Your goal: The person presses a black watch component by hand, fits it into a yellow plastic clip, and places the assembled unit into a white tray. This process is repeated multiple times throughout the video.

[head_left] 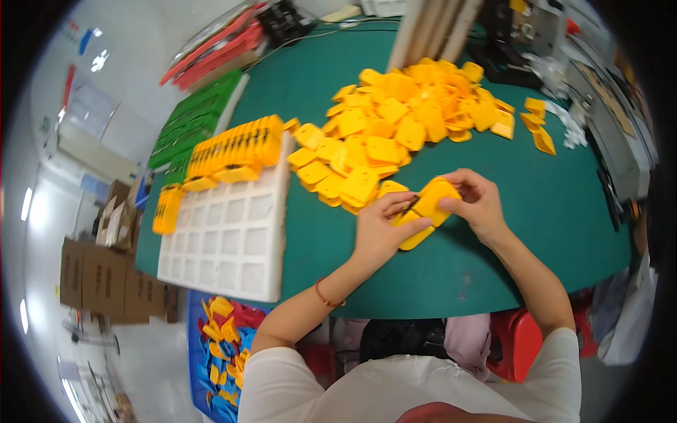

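Above the green tabletop (451, 282), my two hands meet on a yellow plastic casing (435, 199) with rounded corners and a dark strip along one side. My left hand (379, 229) grips its lower left part, thumb across the front. The fingers of my right hand (477, 203) are closed on its upper right end, the thumb pressing the face. What lies behind the casing is hidden by my fingers. Just beyond my hands spreads a large heap of loose yellow plastic plates (381, 149).
Left of my hands lies a white gridded foam tray (233, 243), with a row of yellow casings (236, 151) at its far end. Green pieces (187, 120) stand behind. A blue bin (195, 331) of coloured parts sits below the table edge. Equipment (610, 106) lines the right side.
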{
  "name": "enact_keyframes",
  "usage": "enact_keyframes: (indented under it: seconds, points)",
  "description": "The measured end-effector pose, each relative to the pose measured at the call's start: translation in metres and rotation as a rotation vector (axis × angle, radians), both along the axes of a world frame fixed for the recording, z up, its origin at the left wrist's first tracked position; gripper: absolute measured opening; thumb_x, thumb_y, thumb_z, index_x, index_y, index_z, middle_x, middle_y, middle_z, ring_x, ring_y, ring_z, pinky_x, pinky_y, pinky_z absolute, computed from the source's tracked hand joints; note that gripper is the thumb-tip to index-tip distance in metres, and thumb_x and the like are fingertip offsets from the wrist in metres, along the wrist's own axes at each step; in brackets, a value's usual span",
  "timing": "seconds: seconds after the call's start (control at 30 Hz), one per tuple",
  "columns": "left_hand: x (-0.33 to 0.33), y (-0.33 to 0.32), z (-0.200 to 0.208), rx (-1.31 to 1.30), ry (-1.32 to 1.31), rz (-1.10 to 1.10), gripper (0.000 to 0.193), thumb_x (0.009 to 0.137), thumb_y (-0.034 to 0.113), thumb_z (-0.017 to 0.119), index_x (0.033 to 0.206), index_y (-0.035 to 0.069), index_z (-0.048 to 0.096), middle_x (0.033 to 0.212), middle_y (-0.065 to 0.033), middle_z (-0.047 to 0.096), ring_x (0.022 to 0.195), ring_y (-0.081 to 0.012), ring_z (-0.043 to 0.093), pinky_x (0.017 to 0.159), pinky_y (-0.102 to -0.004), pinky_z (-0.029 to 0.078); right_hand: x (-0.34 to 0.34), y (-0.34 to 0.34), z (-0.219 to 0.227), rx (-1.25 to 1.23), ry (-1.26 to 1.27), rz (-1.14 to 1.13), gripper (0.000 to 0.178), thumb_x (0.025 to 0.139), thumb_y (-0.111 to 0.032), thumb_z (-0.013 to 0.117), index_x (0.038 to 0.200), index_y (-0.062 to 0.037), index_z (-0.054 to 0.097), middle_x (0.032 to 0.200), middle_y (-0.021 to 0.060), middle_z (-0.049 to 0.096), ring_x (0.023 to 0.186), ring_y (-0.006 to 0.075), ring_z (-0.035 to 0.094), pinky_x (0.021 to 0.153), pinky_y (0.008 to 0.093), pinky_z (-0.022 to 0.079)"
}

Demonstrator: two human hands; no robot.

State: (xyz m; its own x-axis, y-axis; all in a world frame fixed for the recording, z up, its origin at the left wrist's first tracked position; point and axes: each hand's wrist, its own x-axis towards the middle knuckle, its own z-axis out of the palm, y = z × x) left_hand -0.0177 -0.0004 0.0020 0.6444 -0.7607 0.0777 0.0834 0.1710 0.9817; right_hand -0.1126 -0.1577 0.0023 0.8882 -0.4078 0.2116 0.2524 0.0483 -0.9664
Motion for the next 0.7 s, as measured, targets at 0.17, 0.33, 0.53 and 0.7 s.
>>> enact_keyframes:
  seconds: [0.17,0.33,0.53,0.7]
  points:
    - [0.012,0.013,0.030,0.047,-0.128,0.022,0.036,0.065,0.007,0.073,0.096,-0.002,0.056,0.091,-0.0064,0.059,0.086,-0.0114,0.055,0.076,-0.0231,0.044,-0.002,0.004,-0.003,0.058,-0.120,0.153,0.079,0.070,-0.044,0.067,0.127,-0.0006,0.031,0.124,0.0101,0.040,0.106,0.0173,0.045,0.089,0.0287,0.036]
    - [0.084,0.083,0.086,0.195,-0.719,0.368,0.031,0.062,0.004,0.074,0.089,0.003,0.059,0.085,-0.0011,0.057,0.078,-0.0085,0.053,0.072,-0.0201,0.043,0.001,0.000,0.000,0.060,-0.029,0.119,0.061,0.085,-0.048,0.040,0.126,-0.0023,0.034,0.125,0.0121,0.039,0.102,0.0170,0.048,0.081,0.0260,0.038]
    - [0.210,0.238,0.115,0.881,-1.084,0.980,0.030,0.058,0.018,0.074,0.081,0.002,0.062,0.076,-0.0079,0.064,0.071,-0.0169,0.061,0.065,-0.0250,0.047,0.004,-0.003,0.000,0.108,0.005,0.098,0.052,0.089,-0.040,0.038,0.123,-0.0004,0.036,0.116,0.0102,0.046,0.098,0.0140,0.049,0.078,0.0237,0.038]
    - [0.253,0.314,0.099,1.301,-1.055,1.120,0.030,0.055,0.016,0.074,0.080,0.003,0.064,0.074,-0.0097,0.063,0.069,-0.0237,0.060,0.066,-0.0320,0.048,0.008,-0.005,-0.003,0.127,0.035,0.073,0.050,0.089,-0.038,0.039,0.121,-0.0002,0.038,0.110,0.0087,0.048,0.094,0.0123,0.050,0.076,0.0235,0.038]
